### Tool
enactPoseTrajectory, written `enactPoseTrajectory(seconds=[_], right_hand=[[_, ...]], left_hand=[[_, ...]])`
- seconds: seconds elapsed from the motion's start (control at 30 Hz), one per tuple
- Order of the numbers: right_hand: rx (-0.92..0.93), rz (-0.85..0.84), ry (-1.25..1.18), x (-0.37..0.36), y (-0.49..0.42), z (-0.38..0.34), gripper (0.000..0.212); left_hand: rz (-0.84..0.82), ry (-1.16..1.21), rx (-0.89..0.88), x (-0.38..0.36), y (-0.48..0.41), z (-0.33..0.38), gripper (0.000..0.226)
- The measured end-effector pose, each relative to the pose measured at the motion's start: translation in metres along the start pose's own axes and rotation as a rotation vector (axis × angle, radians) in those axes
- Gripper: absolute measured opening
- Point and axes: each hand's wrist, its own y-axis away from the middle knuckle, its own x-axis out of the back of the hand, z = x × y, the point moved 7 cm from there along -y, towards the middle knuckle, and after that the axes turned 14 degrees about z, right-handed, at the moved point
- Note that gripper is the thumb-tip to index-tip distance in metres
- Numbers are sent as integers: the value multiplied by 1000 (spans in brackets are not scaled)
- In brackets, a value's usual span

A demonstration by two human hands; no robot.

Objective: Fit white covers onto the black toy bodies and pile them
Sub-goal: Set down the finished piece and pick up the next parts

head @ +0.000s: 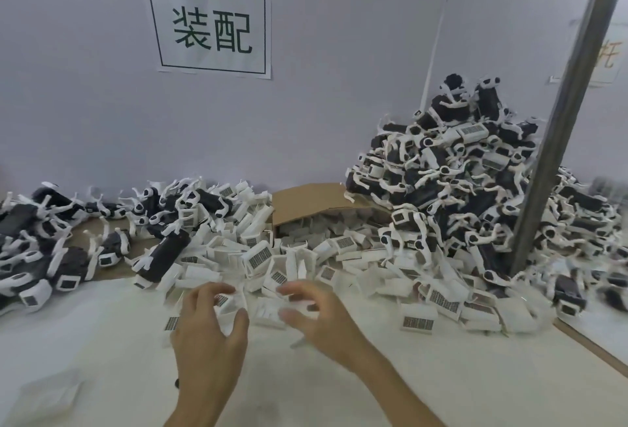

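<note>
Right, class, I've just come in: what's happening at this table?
A person's left hand and right hand reach into the loose heap of white plastic covers before a tipped cardboard box; blur hides any grip. At left lie heaped black toy bodies with white legs; a taller pile stands at right.

There are two hands, a left hand (207, 328) and a right hand (316, 314), at lower centre. One cardboard box (306, 199) is mid-frame, one metal pole (560, 121) at right, and one printed sign (210, 25) at upper left. Black toy bodies form two heaps, left (51, 239) and right (458, 171). White covers (258, 256) make one spill (far too many to count singly).
</note>
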Motion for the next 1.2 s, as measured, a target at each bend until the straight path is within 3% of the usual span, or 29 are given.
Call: enactPoseTrajectory(seconds=[0.27, 0.37, 0.53, 0.67, 0.8, 0.9, 1.07, 1.13, 1.2], right_hand=[[96, -634, 73, -32, 45, -12, 60], [116, -736, 172, -30, 51, -7, 58], [131, -522, 222, -38, 43, 2, 33], [104, -445, 168, -36, 40, 4, 25], [81, -395, 174, -36, 38, 6, 34], [81, -341, 143, -34, 35, 6, 46], [71, -171, 59, -22, 25, 4, 63], [89, -127, 22, -19, 25, 2, 59], [117, -90, 29, -16, 24, 0, 44]], left_hand=[[14, 63, 150, 4, -4, -11, 27], [12, 77, 170, 6, -5, -16, 25], [5, 58, 202, 3, -6, -25, 25], [-28, 29, 198, -2, -4, -29, 26], [-58, 74, 193, -2, -12, -33, 32], [51, 73, 169, 15, -38, -41, 40], [177, -39, 305, 44, -88, -84, 57], [224, -110, 383, 52, -109, -108, 60], [167, -206, 448, 48, -125, -129, 65]])
